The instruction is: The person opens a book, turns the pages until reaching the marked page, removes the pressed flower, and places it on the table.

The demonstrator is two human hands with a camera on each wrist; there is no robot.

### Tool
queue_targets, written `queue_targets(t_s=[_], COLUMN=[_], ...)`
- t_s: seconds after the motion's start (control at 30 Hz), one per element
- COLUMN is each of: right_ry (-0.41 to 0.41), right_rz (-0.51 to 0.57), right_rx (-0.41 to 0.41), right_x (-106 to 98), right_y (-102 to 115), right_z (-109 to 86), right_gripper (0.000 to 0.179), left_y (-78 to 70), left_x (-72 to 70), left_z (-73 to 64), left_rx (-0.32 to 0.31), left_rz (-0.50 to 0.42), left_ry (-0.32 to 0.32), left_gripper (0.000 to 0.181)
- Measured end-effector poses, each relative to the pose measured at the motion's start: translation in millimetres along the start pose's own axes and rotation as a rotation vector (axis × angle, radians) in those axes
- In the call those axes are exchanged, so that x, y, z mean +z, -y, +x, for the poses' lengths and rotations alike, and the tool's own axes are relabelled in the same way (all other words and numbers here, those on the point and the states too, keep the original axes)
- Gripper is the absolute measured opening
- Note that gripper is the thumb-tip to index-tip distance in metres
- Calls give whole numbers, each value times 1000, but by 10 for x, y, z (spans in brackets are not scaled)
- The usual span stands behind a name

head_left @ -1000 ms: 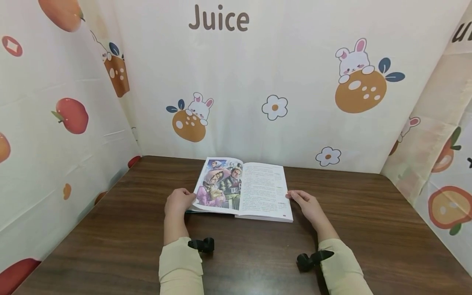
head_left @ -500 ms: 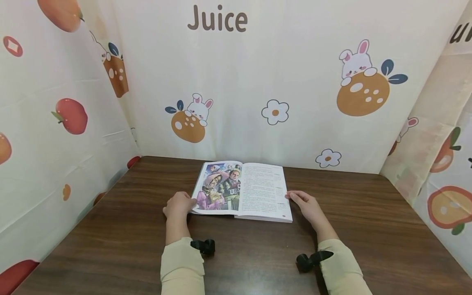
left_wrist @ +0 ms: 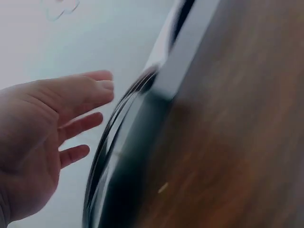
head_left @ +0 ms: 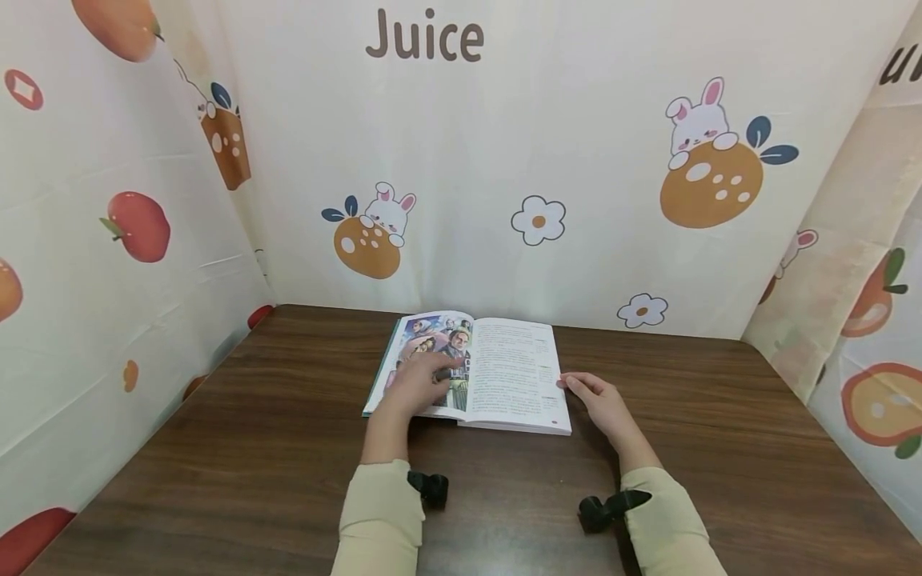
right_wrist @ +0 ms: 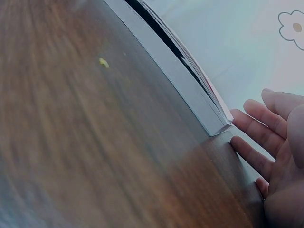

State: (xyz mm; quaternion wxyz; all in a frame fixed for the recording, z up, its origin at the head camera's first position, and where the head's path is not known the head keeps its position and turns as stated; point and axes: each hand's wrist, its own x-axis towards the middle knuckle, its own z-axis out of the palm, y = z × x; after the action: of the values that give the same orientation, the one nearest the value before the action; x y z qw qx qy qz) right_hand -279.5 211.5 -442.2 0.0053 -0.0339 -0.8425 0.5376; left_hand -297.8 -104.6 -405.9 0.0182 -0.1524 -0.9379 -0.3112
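Brown wood bench (head_left: 252, 480): one book (head_left: 513, 368), lying spread upon it. Your left hand (head_left: 418, 380), fingers relaxed and apart, over the book's left page (head_left: 457, 340); your right hand (head_left: 598, 404), fingers extended, at its right edge (head_left: 556, 360). Possible fault: left page springing up, if pressed too lightly.

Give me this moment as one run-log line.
Book: open on table | left hand: over illustrated left page, contact unclear | right hand: at outer edge of right page
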Motion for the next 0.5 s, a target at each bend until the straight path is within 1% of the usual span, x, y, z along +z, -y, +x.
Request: queue_targets(t_s=[0.03,0.1,0.17,0.23,0.3,0.37,0.43,0.5], right_ry=[0,-4,-3,0,6,18,38,85], right_rz=[-3,4,8,11,15,-1,-30,-88], right_rx=[-5,-1,-4,-8,-18,-39,-73,-109], right_x=[1,6,7,6,3,-8,-31,-73], right_y=[-3,-3,-1,4,14,16,11,0], right_z=[-4,-15,-28,-39,-50,-64,-81,-101], right_gripper=[45,44,45,46,45,43,39,39], left_y=[-48,-116,-150,-161,-154,-141,-123,-101], left_x=[31,81,114,129,132,134,135,137], left_z=[7,4,-3,-11,-15,-22,-29,-35], left_rx=[22,30,23,5,-15,-34,-52,-64], left_rz=[24,70,99,101,69,8,-55,-106], left_ry=[33,83,108,120,129,148,166,184], left_gripper=[33,32,29,30,31,33,33,33])
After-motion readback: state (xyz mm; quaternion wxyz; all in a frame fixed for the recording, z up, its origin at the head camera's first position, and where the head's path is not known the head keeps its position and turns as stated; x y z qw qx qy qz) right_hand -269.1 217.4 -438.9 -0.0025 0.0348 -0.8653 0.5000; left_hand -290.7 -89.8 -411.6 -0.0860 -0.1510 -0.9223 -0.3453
